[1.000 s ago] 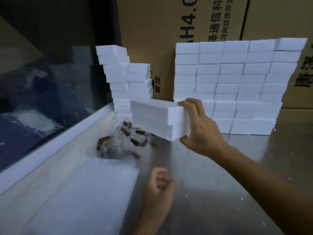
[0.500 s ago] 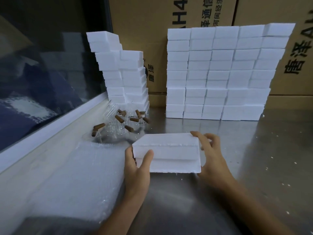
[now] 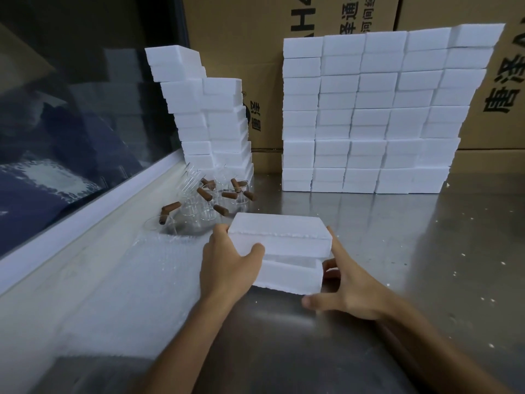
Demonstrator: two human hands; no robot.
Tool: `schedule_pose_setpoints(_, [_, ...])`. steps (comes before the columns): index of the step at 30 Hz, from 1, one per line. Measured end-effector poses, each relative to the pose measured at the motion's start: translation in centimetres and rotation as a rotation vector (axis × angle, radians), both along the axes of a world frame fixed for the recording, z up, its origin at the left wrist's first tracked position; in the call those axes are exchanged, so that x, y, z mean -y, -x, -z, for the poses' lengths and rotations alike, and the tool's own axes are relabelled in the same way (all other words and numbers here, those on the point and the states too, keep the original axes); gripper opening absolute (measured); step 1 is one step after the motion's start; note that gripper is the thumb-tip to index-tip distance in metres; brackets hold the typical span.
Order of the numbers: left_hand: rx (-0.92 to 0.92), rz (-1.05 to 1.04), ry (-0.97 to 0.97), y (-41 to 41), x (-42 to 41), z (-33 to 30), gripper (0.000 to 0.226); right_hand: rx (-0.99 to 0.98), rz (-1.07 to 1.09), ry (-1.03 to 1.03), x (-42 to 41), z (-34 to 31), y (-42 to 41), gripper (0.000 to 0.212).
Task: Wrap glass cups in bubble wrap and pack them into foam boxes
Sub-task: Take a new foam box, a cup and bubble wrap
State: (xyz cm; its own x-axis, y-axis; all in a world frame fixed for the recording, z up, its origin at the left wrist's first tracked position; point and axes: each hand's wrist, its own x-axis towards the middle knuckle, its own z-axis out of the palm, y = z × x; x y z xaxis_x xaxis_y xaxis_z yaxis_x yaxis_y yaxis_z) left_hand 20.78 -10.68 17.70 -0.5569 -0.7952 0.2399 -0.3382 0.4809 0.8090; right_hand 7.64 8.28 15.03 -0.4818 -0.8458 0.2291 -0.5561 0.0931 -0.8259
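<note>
Foam box (image 3: 279,253) at centre of the steel tabletop (image 3: 426,251), our landmark for everything else. We see it in two white halves: the lid (image 3: 279,233) sits shifted up and back, the base (image 3: 289,275) shows under it at the near edge. Left hand (image 3: 227,268) grips the box's left end, thumb curled over the lid's front face, fingers wrapped round the far corner. Right hand (image 3: 349,291) is at the box's right end, fingers spread, index finger along the lid's right edge, thumb stretched under the base's near corner; we cannot tell how hard it presses. Left of the box lies a bubble wrap sheet (image 3: 119,294), flat on the tabletop, running toward us. Just behind the box and to its left stands a cluster of glass cups (image 3: 204,206) with brown handles, some tipped, touching one another. Behind the cups, a leaning stack of foam boxes (image 3: 210,115). Behind the box and to its right, well apart, a big wall of stacked foam boxes (image 3: 375,115). Cardboard cartons (image 3: 255,38) with printed characters stand behind both stacks. Far left of the box, a dark window (image 3: 71,109) with a white sill.
</note>
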Motion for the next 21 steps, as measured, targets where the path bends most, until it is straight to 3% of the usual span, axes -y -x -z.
schedule_pose_setpoints(3, [0.156,0.047,0.016,-0.3,1.2,-0.8,0.038,0.159,0.057,0.061,0.7,-0.6,-0.6,0.082])
schedule_pose_setpoints(7, [0.18,0.092,-0.055,-0.5,2.6,-0.9,0.032,0.324,0.23,0.154,2.0,-0.8,-1.0,0.058])
schedule_pose_setpoints(14, [0.154,0.097,-0.116,-0.3,4.1,0.6,0.017,0.275,0.389,0.076,4.3,-1.0,-0.1,0.035])
schedule_pose_setpoints(18, [0.102,0.041,-0.092,-0.1,4.1,1.0,0.025,0.149,0.453,-0.091,4.9,-0.5,0.0,0.033])
schedule_pose_setpoints(21, [0.066,-0.004,-0.05,-0.2,4.0,1.2,0.033,0.104,0.519,-0.105,5.3,-0.4,0.0,0.035])
